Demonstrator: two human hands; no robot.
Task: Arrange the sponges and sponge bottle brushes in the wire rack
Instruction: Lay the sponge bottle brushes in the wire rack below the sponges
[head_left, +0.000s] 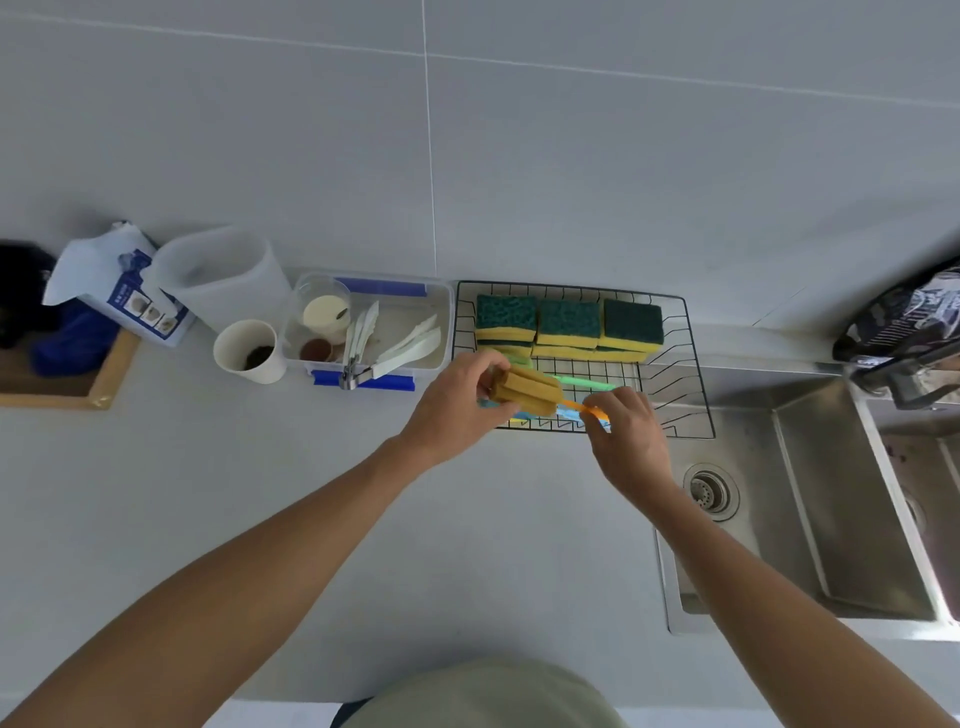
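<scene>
Sponges (569, 325) sit lined up at the rack's (696, 374) far side, both hands, left hand (457, 402) and right hand (626, 431), gripping the yellow brush (530, 391) over it, nearly done.

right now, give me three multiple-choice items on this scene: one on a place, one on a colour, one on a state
1. Where do the sponges sit in the rack?
A. along its far side
B. along its near edge
C. outside it, in the sink

2. What colour is the handle of the held brush?
A. white
B. black
C. orange

3. What is the left hand doing?
A. lying flat on the counter
B. gripping the brush's sponge head
C. holding a cup

Answers: 1 A, the sponges line the rack's wall side. 2 C, an orange handle runs to the right hand, which pinches it. 3 B, its fingers curl round the yellow head.
</scene>
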